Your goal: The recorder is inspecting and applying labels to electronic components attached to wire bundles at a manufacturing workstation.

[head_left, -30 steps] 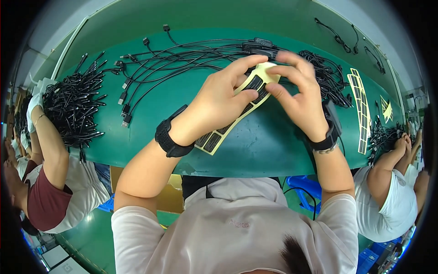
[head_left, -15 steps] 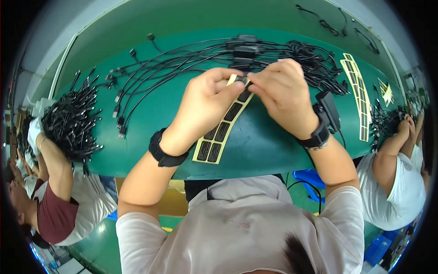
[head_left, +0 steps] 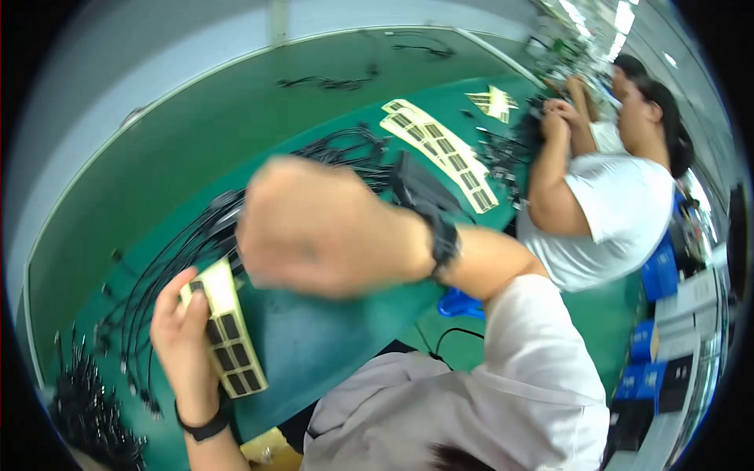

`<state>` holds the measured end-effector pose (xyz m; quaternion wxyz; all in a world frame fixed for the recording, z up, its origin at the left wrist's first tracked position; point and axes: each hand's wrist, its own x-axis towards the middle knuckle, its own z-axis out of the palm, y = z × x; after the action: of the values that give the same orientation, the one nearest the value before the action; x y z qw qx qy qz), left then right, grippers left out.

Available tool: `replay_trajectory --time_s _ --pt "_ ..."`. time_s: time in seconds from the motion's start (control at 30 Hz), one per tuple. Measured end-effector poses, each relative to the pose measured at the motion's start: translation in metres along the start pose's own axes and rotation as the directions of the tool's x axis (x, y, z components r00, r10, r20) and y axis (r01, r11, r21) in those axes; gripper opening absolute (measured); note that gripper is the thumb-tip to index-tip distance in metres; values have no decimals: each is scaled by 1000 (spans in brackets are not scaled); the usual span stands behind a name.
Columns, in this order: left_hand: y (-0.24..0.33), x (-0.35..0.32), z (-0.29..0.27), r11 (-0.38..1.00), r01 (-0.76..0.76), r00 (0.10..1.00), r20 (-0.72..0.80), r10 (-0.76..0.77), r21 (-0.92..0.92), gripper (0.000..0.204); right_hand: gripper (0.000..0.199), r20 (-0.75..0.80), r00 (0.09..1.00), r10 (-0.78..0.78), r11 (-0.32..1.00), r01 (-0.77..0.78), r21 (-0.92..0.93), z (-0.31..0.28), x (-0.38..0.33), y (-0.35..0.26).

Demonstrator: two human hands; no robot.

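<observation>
My left hand [head_left: 182, 337] holds a pale yellow strip of black rectangular labels [head_left: 234, 345], its thumb on the front of the upper part. Bare backing shows at the strip's top end, and several labels stay in rows below. My right hand [head_left: 326, 228] is raised over the middle of the table, right of the strip and apart from it. Motion smears it and its fingers are hidden, so I cannot tell whether it holds anything. Black cables [head_left: 177, 259] with plugs lie behind both hands, partly covered by the right one.
More label strips [head_left: 448, 149] lie toward the right on the green table [head_left: 314, 337], near a black device [head_left: 420, 184]. A dense heap of cables [head_left: 90, 412] fills the lower left. A co-worker in a white shirt [head_left: 605, 200] sits at the right. A low green wall [head_left: 204, 149] borders the back.
The view has swung to the right. My right hand has come away from the strip's top end, while my left hand keeps hold of the strip.
</observation>
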<state>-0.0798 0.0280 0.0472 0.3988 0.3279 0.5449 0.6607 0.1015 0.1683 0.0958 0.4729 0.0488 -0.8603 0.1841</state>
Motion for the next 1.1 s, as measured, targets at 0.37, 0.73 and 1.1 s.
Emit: replay_trajectory --time_s 0.37,0.73,1.1 --pt "5 1 -10 1000 -23 998 51 21 20 29 97 -247 574 781 203 -607 -769 -59 -34 305" --pt "9 11 -4 991 134 989 62 -136 27 39 83 -45 725 687 640 -634 -435 -22 26 283" --pt "30 13 -6 778 -394 875 -61 481 489 85 95 -41 848 -528 -186 -69 980 -46 162 96"
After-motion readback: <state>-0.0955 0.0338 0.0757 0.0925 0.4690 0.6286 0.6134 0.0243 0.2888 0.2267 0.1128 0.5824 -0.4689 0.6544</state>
